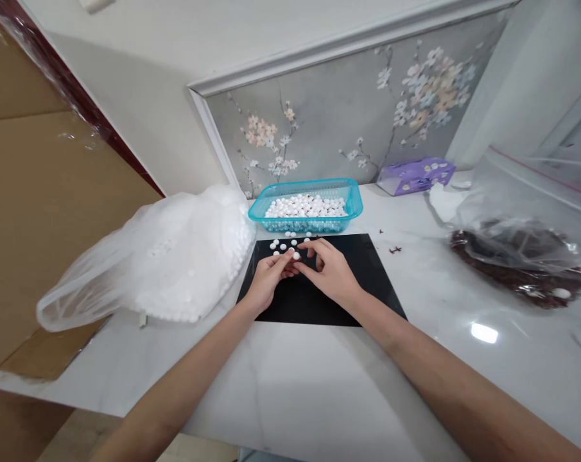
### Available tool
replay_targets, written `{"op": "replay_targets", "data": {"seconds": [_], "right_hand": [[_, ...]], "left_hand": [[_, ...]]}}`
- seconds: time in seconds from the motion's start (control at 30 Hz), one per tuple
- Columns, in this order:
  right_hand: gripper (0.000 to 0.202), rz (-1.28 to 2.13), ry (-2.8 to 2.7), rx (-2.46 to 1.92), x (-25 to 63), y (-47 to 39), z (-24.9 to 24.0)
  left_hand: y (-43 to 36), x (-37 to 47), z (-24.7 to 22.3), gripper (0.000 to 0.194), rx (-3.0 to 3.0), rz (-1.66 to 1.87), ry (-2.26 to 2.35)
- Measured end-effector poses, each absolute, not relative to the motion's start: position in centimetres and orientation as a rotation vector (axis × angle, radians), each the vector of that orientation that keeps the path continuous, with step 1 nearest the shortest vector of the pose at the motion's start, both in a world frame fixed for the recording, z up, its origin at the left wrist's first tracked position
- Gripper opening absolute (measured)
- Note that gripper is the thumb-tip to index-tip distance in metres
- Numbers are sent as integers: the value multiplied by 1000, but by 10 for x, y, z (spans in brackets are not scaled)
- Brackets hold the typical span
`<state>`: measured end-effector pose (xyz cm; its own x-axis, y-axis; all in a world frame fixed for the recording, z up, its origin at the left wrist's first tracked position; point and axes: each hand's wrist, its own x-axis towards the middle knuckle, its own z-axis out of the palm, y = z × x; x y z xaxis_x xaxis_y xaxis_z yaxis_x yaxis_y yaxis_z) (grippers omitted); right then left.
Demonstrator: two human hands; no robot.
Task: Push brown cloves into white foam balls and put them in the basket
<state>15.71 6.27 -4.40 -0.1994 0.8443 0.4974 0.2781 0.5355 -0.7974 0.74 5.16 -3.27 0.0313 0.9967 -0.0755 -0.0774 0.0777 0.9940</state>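
Above a black mat (pixel 319 308), my two hands meet around one small white ball (pixel 296 256) that looks like foam. My left hand (pixel 269 277) pinches it from the left, thumb on top and the other fingers curled beneath. From the right, my right hand (pixel 329 269) has its thumb and index finger bent about the same ball; whether a small piece is also between them I cannot make out. Several loose white balls (pixel 283 246) lie on the mat just beyond my fingertips.
Behind the mat stands a blue plastic basket (pixel 354 204) of white balls. A big clear bag of white balls (pixel 189 256) sits left. At right are a clear zip bag (pixel 521 224) with brown pieces, small brown bits (pixel 395 249) and a purple packet (pixel 415 176).
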Motion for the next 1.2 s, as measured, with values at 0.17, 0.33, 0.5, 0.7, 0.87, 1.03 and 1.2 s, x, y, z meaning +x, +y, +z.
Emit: {"op": "replay_targets", "data": {"seconds": [0.17,0.33,0.5,0.7,0.87,1.03,1.2], "right_hand": [[10,626,-1803,-975,157,59,-42],[8,639,-1811,-996,157,60,-43],[7,607,-1827,-995,156,60,-44],[8,568,-1832,-978,156,61,-43],[21,293,-1586,-1136,177,98,-24],[33,111,-1591,-1432,200,127,-17],[35,1,-1616,-1446,192,108,-40]], "left_hand": [[51,7,-33,27,1172,1151,1168],[51,7,-33,26,1251,1115,1203],[52,6,-34,24,1276,1103,1198],[51,7,-31,28,1287,1107,1212],[52,2,-25,34,1352,1173,1293],[58,-18,-27,26,1516,1274,1482],[63,-32,-29,18,1868,1123,1772]]}}
